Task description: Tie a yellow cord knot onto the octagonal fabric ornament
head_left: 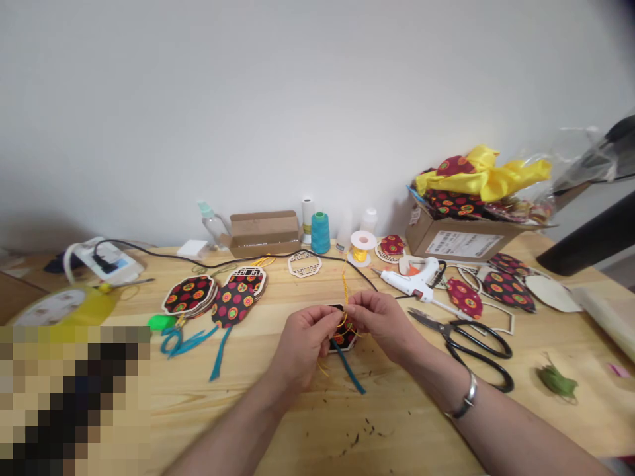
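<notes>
Left hand (308, 334) and right hand (380, 320) grasp thin yellow cord (345, 285), fingertips pinched; pale-rimmed dark floral-fabric piece (348, 340) shows behind.

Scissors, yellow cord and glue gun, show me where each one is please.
Scissors (447, 328), head view: the pivot between blades and handles.
Yellow cord (346, 285), head view: its thick, twisted-looking stretch.
Glue gun (409, 283), head view: its white body.
</notes>
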A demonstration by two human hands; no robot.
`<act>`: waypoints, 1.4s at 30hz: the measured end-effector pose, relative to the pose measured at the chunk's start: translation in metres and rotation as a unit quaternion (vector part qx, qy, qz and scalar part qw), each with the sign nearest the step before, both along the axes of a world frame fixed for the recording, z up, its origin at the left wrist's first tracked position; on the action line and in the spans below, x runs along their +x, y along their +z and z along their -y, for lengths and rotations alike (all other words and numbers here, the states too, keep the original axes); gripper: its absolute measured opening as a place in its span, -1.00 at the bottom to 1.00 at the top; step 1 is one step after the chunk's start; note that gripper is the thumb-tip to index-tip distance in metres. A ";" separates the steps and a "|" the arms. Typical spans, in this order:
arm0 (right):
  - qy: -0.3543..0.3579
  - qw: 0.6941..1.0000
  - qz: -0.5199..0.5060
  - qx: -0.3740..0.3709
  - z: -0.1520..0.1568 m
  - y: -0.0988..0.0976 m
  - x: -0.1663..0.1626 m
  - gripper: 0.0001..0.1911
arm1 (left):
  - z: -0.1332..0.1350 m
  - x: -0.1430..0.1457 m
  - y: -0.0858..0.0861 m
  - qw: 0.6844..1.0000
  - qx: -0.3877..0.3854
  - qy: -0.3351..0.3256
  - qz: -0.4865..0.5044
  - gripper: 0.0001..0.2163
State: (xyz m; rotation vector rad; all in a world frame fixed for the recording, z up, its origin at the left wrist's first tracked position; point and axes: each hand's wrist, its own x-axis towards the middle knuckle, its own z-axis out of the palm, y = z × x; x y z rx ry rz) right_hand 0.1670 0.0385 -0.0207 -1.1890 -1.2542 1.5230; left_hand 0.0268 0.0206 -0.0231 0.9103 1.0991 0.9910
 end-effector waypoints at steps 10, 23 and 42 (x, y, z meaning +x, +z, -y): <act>-0.015 0.983 0.139 0.121 0.000 -0.003 0.003 -0.85 | -0.001 -0.005 0.004 0.993 -0.081 -0.036 0.080 -0.83; -0.021 0.999 -0.031 0.011 0.002 0.004 0.000 -0.79 | 0.004 0.001 0.006 0.952 0.203 -0.012 -0.229 -0.90; 0.007 1.000 -0.021 -0.001 0.006 0.008 -0.001 -0.81 | 0.009 0.002 0.004 0.980 0.170 -0.005 -0.107 -0.84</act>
